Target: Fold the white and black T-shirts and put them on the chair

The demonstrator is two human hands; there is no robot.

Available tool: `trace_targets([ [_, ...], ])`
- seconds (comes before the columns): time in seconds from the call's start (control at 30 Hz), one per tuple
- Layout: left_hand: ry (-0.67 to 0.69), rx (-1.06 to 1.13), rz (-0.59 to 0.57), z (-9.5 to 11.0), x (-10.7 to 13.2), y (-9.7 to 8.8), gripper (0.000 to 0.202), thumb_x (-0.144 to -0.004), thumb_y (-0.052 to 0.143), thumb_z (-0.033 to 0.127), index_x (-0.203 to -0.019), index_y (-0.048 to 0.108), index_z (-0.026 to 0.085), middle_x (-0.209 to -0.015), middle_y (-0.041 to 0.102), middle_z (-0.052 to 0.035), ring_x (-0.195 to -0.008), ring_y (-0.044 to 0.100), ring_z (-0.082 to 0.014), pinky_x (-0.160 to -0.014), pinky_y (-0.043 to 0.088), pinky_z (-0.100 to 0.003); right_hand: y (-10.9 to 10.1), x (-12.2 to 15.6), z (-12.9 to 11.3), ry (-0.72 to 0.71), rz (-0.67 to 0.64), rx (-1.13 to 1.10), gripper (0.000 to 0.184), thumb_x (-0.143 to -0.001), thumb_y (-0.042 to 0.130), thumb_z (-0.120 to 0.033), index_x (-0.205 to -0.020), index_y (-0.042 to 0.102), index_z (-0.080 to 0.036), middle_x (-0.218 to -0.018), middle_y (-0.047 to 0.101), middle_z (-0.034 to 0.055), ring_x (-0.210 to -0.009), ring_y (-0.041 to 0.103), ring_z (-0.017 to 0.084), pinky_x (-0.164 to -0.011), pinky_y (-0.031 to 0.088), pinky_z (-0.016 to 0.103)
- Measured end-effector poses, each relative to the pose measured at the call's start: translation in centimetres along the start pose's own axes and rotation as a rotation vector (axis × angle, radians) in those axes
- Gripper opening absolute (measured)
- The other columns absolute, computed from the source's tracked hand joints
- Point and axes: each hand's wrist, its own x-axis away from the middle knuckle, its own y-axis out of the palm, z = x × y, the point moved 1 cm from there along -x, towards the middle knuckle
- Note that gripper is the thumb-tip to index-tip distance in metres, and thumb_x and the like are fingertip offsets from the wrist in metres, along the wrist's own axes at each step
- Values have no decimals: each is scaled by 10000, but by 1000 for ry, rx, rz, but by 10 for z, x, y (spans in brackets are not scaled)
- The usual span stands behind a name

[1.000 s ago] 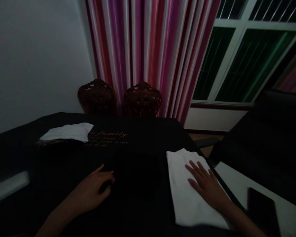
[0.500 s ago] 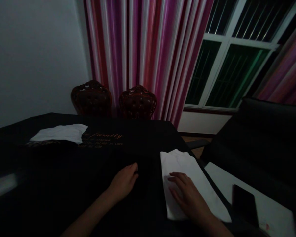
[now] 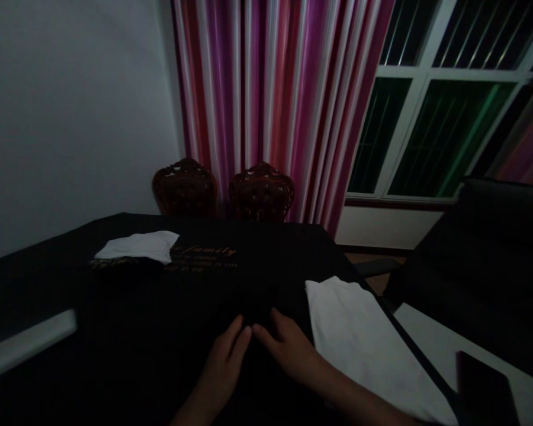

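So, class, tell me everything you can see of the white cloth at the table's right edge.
The white cloth looks like soft, matte fabric, lightly creased, with a wavy far edge. It lies fairly flat, long and roughly four-sided, on the black-covered table. The right hand is beside its left edge, and the forearm crosses in front of it; whether they touch is unclear.

Underlit, heavy shadow

From where I stand: dim throughout. Bench [image 3: 279,254] near-black, detail lost. White cloth [image 3: 359,337] among brightest patches. Greenish glare streaks the window [image 3: 453,136]; its verticals slant. Pale bar [image 3: 31,343] at left blurred.
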Motion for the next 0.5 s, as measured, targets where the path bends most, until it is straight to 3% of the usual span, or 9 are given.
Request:
trace_targets([
  [0.1, -27, 57, -19, 6, 7, -1, 544, -857, 436, 590, -1118, 632, 154, -1200, 645, -131, -1133, 581, -285, -982, 455, -380, 9, 4, -8, -73, 20, 185, 305, -848, 577, -356, -1101, 563, -187, -1062, 646, 100, -953, 626, 244, -865, 506, 371],
  [0.17, -61, 100, -12, 10, 11, -1, 567, -850, 426, 629, -1037, 657, 146, -1106, 682, -126, -1049, 614, -286, -930, 485, -367, 13, 9, -12, -112, 94, 325, 385, -827, 586, -334, -1167, 533, -162, -1168, 605, 145, -1082, 578, 293, -952, 470, 441],
  [0.23, -153, 144, 27, 13, 17, 2, 592, -825, 450, 649, -1050, 652, 140, -1143, 667, -128, -1109, 584, -293, -965, 466, -365, 15, 14, -16, -161, 164, 407, 476, -837, 565, -338, -1259, 486, -131, -1287, 538, 179, -1223, 484, 324, -1043, 401, 494],
  [0.37, -238, 221, 97, 20, 33, 4, 564, -809, 506, 613, -1146, 621, 176, -1317, 578, -103, -1278, 470, -269, -1077, 372, -352, 12, 20, -30, -260, 124, 384, 564, -856, 512, -279, -1382, 394, -115, -1383, 476, 151, -1303, 421, 266, -1098, 375, 448],
  [0.5, -242, 233, 73, 27, 35, -5, 535, -783, 555, 592, -1117, 638, 183, -1291, 598, -103, -1264, 489, -276, -1066, 388, -364, 3, 17, -44, -297, 83, 354, 653, -826, 534, -259, -1430, 354, -91, -1431, 439, 141, -1330, 397, 237, -1113, 366, 413],
])
